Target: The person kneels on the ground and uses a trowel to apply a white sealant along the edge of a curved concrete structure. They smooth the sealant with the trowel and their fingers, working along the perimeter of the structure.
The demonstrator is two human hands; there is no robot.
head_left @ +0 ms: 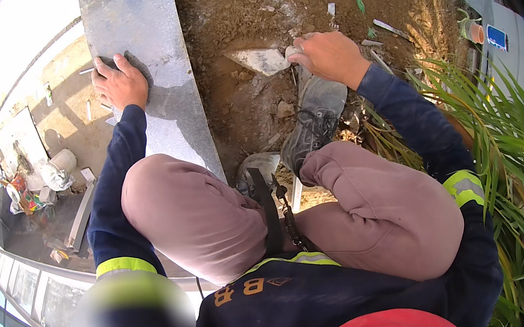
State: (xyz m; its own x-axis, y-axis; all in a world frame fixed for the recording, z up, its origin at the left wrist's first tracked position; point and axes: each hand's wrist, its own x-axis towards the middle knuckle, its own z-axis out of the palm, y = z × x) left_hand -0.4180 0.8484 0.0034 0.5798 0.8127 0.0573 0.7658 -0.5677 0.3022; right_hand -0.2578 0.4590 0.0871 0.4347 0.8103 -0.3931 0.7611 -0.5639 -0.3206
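My right hand is closed round the handle end of a pointed trowel. Its pale, mortar-crusted blade points left, low over the brown soil; whether it touches the ground I cannot tell. My left hand lies with fingers spread on the left edge of a long grey slab, holding nothing. Water or shade darkens part of the slab beside that hand. Just below the right hand is my dark, dusty shoe, planted on the soil between the slab and the plants.
Bare soil with scattered scraps and a white strip stretches ahead. Long-leaved green plants crowd my right side. Down to the left, on a lower level, are a white bucket, bags and a long bar. An orange pot stands far right.
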